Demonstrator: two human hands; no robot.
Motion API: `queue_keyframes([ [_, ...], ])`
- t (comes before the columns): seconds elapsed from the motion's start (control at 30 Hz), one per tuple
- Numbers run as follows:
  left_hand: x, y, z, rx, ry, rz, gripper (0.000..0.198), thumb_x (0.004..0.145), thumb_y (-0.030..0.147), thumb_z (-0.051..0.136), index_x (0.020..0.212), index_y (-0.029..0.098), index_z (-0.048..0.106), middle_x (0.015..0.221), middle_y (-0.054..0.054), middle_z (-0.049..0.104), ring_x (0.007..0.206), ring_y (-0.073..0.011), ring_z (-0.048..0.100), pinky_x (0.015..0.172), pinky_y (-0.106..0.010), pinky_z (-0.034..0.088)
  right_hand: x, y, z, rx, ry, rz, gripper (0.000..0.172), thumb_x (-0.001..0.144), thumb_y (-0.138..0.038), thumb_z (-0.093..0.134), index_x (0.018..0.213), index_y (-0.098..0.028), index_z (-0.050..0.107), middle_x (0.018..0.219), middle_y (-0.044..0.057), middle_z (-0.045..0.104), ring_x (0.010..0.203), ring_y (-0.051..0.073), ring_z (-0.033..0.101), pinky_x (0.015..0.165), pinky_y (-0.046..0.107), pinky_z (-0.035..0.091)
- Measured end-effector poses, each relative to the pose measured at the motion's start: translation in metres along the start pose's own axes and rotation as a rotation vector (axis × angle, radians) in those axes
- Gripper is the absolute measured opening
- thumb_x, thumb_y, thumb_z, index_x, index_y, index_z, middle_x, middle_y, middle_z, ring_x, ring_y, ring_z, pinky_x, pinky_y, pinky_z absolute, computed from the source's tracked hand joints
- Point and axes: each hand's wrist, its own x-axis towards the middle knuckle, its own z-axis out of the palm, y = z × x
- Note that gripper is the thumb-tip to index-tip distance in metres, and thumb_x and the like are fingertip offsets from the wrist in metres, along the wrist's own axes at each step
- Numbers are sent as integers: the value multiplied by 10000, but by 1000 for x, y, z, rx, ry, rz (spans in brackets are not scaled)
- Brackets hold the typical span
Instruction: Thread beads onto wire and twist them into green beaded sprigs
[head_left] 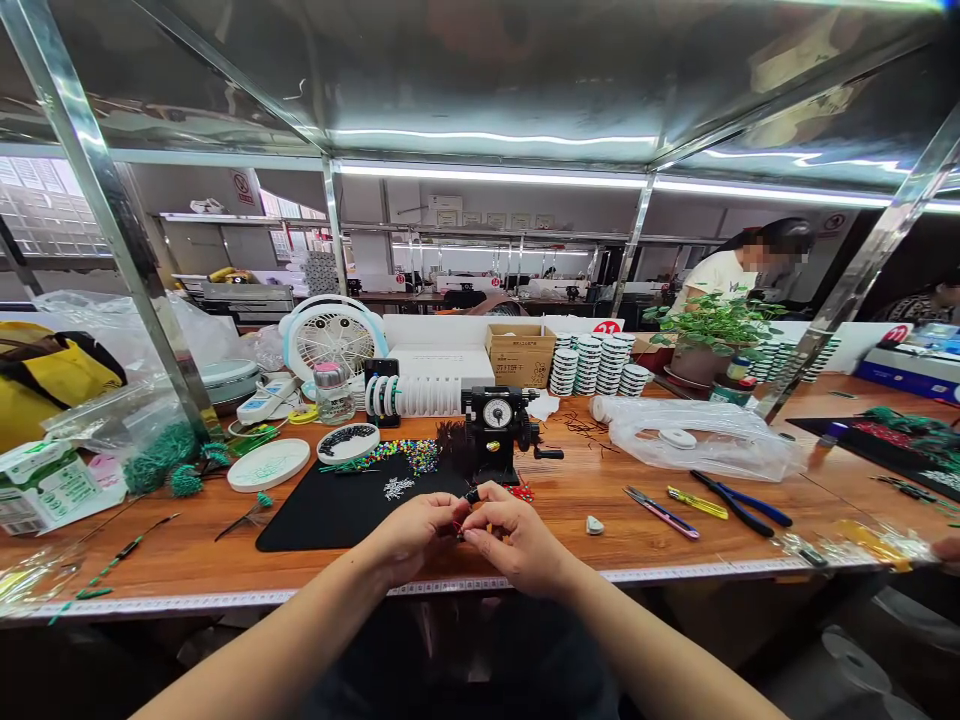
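Close together above the front edge of the bench, my left hand [416, 530] and my right hand [517, 540] meet with their fingertips pinched. A thin red strand [460, 528] shows between the fingertips, too small to make out well. Something black [471, 495] sits by the tip of my right index finger; whether it is worn or held I cannot tell. Just beyond is a black mat [322, 510] with multicoloured beads [420, 456] and a small pile of white pieces [397, 487]. A black hand-cranked winding machine [496, 430] with a dial stands behind my hands.
Pliers [739, 503], a yellow-handled tool [697, 502], a craft knife [661, 512] and a small white lump [595, 525] lie to the right. White dishes [268, 465] and a fan [334, 340] stand left. Stacked spools [589, 365] are behind. Metal posts [120, 220] frame the bench.
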Motion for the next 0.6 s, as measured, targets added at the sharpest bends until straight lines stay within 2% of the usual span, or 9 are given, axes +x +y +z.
queue_keyframes([
  [0.1, -1, 2, -2, -18, -13, 6, 322, 699, 458, 640, 670, 138, 622, 654, -43, 615, 632, -162, 557, 656, -298, 437, 1, 5, -1, 135, 11, 55, 136, 828, -171, 536, 794, -154, 667, 764, 21, 569, 743, 136, 532, 702, 246, 413],
  [0.17, -3, 10, -11, -1, 15, 51, 345, 755, 478, 581, 788, 143, 660, 781, -58, 655, 763, -181, 572, 759, -309, 425, 1, 8, -1, 176, 21, 121, 140, 826, -180, 539, 796, -150, 672, 763, 28, 603, 737, 144, 545, 699, 256, 412],
  [0.27, -10, 25, -24, 99, 11, 135, 269, 760, 398, 617, 920, 184, 648, 918, -26, 646, 898, -176, 542, 827, -277, 388, 1, 10, 0, 190, 28, 186, 137, 814, -186, 546, 777, -145, 672, 766, 34, 620, 728, 150, 549, 682, 258, 408],
  [0.4, -17, 30, -23, 273, -140, 143, 202, 707, 307, 682, 839, 171, 615, 786, 0, 619, 754, -157, 550, 686, -263, 420, 2, 10, 4, 151, 43, 224, 131, 801, -188, 553, 759, -148, 670, 724, 17, 602, 688, 137, 521, 645, 245, 391],
  [0.5, -17, 25, -14, 295, -107, 158, 187, 711, 328, 676, 761, 159, 612, 742, 3, 604, 721, -147, 531, 679, -262, 410, 2, 10, 7, 128, 34, 249, 137, 798, -193, 552, 747, -146, 670, 689, 6, 585, 657, 128, 500, 612, 236, 375],
  [0.6, -17, 23, -10, 360, -53, 233, 185, 728, 344, 661, 726, 164, 618, 757, -1, 592, 740, -151, 522, 706, -267, 402, 1, 9, 7, 107, 26, 275, 147, 796, -205, 556, 735, -136, 670, 671, 6, 583, 638, 126, 496, 587, 232, 365],
])
